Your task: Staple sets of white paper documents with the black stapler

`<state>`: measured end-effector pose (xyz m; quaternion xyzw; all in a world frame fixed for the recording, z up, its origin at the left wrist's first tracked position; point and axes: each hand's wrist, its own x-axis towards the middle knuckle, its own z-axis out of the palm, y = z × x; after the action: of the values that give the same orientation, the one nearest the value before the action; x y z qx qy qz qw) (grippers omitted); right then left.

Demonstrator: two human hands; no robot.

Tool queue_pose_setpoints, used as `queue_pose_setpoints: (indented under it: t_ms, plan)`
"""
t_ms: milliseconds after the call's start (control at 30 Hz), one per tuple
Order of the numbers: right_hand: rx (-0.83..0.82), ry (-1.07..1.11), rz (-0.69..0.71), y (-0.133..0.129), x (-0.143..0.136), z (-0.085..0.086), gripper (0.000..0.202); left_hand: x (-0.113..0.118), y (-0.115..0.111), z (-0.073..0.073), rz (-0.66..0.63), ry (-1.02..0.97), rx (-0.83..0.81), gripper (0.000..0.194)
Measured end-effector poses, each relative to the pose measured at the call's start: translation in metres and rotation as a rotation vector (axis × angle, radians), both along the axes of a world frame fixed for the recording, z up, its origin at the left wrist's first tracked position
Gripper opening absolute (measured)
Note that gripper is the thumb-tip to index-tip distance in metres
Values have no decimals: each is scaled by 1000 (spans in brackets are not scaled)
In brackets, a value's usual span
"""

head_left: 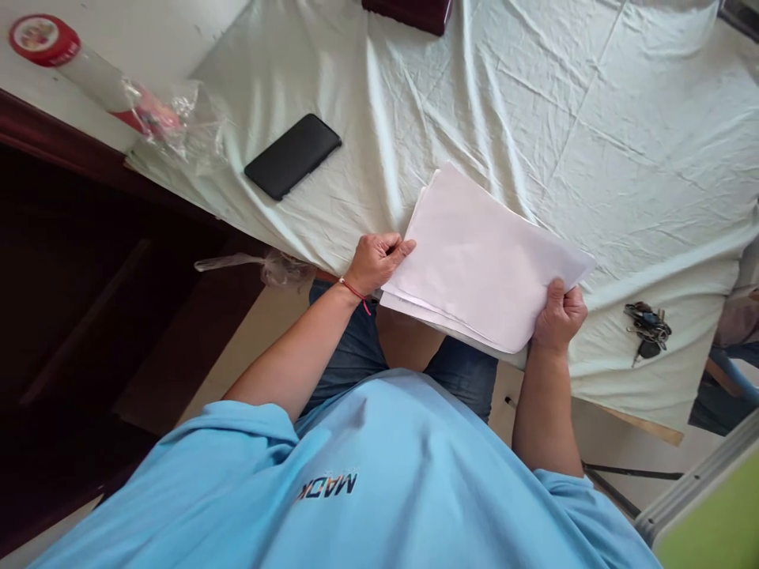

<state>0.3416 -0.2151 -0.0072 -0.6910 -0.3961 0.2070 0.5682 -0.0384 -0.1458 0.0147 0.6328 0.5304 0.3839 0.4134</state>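
A thin stack of white paper sheets (474,257) is held between my two hands over the front edge of the cloth-covered table. On its left edge my left hand (379,259) is closed, thumb on top and fingers curled beneath. My right hand (558,314) pinches the lower right side, its thumb lying on the upper face. The top face looks blank. Along the lower left, the sheets are slightly out of line, and a little print shows on a lower one.
A black smartphone (293,156) lies left of the papers. Keys (649,330) rest at the right. A red-lidded clear jar (88,75) and crumpled clear plastic (198,130) are at the upper left. A dark red box (415,12) stands at the back of the pale tablecloth (640,158).
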Motion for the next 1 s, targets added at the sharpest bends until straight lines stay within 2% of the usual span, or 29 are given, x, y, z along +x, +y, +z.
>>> queue_pose_setpoints:
  t_ms: [100,200,400,600,833,1000]
  plan:
    - [47,17,-34,1,1,-2,59,-3,-1,0,-59,-83,-32,44]
    - [85,20,-75,2,2,-5,60,-5,-1,-2,-66,-62,-55,37]
    - [109,29,-63,2,5,-10,58,-3,1,-4,3,-13,14,56]
    - [132,72,-136,4,1,-9,66,-7,0,-8,-80,-19,7,45]
    - [164,114,-144,4,-7,-5,66,-4,2,-12,1,-8,81,73]
    - [155,116,-132,4,-5,-6,64,-5,1,-13,2,-36,43,56]
